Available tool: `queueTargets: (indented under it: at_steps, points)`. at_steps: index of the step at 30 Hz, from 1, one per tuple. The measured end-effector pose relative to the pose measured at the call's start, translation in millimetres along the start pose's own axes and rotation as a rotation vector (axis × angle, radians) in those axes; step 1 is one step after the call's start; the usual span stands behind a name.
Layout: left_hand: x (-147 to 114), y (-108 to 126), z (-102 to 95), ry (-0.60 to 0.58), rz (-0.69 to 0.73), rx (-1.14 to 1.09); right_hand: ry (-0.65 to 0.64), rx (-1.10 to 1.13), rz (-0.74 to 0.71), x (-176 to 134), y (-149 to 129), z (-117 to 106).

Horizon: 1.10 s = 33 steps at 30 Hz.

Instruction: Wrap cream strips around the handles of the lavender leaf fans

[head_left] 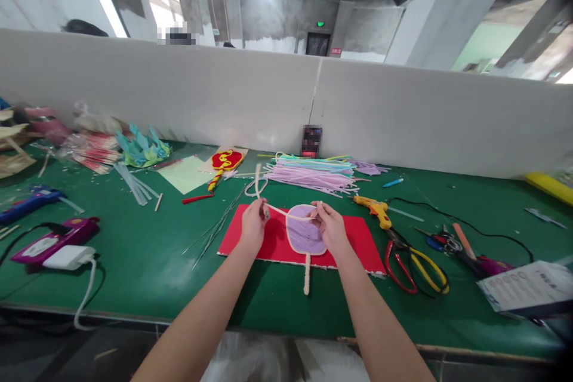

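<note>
Stretched between my two hands is a cream pipe cleaner (pixel 278 210), its free end sticking up past my left fingers. My left hand (pixel 253 228) pinches it near the left side of the red board (pixel 273 246). The fingers of my right hand (pixel 330 225) close on its other end, over the upper right of a purple fan (pixel 304 234). That fan has a cream edge and a twisted cream handle (pixel 307 274) reaching past the board's front edge. My right fingers hide part of the fan's right side.
Behind the board lies a pile of lilac and mint pipe cleaners (pixel 308 176). A red and yellow fan (pixel 226 160) is at back left. To the right are a yellow glue gun (pixel 373 209) and pliers (pixel 418 268); a purple power strip (pixel 58 242) sits left.
</note>
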State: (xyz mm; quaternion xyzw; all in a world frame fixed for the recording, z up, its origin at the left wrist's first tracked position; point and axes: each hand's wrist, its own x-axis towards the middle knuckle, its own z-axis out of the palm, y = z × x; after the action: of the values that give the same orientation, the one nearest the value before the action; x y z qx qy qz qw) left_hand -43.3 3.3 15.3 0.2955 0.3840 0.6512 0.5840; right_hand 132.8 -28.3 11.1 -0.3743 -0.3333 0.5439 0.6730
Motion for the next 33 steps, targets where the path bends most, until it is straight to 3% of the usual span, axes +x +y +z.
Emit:
queueTargets:
  at_steps: [7, 14, 18, 25, 28, 33]
  points:
    - [7, 5, -6.9, 0.056, 0.016, -0.132, 0.221, 0.113, -0.089, 8, -9, -15]
    - [4, 0, -6.0, -0.005, 0.188, 0.113, 0.312, 0.115, -0.104, 11, -10, -21]
    - [7, -1, -7.6, -0.058, 0.020, -0.043, 0.312, 0.197, -0.096, 10, -12, -24]
    - [5, 9, 1.0, -0.010, -0.272, -0.325, 0.362, 0.310, -0.075, 12, -11, -29]
    - [-1, 14, 3.4, -0.101, -0.408, -0.379, 0.389, 0.338, -0.069, 16, -9, -33]
    - [-18, 15, 3.3, -0.510, -0.557, -0.196, 0.446, 0.449, -0.053, 19, -9, -42]
